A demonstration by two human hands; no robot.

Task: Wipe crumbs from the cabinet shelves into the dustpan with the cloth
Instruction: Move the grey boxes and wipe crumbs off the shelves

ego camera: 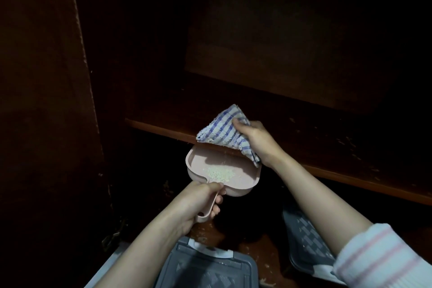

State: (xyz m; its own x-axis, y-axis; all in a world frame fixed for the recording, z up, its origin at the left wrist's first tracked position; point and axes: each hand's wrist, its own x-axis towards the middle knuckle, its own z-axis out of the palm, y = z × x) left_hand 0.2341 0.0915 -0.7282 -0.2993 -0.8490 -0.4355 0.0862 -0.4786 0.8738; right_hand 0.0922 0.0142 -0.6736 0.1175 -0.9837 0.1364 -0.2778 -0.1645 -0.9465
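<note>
A pink dustpan [243, 174] is held just under the front edge of a dark wooden cabinet shelf [161, 127]. My left hand [203, 199] grips its handle from below. A pile of pale crumbs [219, 173] lies in the pan, and a few more are falling from the shelf edge. My right hand [256, 138] grips a blue-and-white checked cloth [222, 127], which lies over the shelf edge and hangs partly above the pan.
The open cabinet door [42, 100] stands at the left. The cabinet's inside [280, 42] is very dark. Two grey plastic lidded containers [210, 269] [306, 243] sit on the lower shelf, with scattered crumbs around them. More specks dot the shelf at the right [348, 142].
</note>
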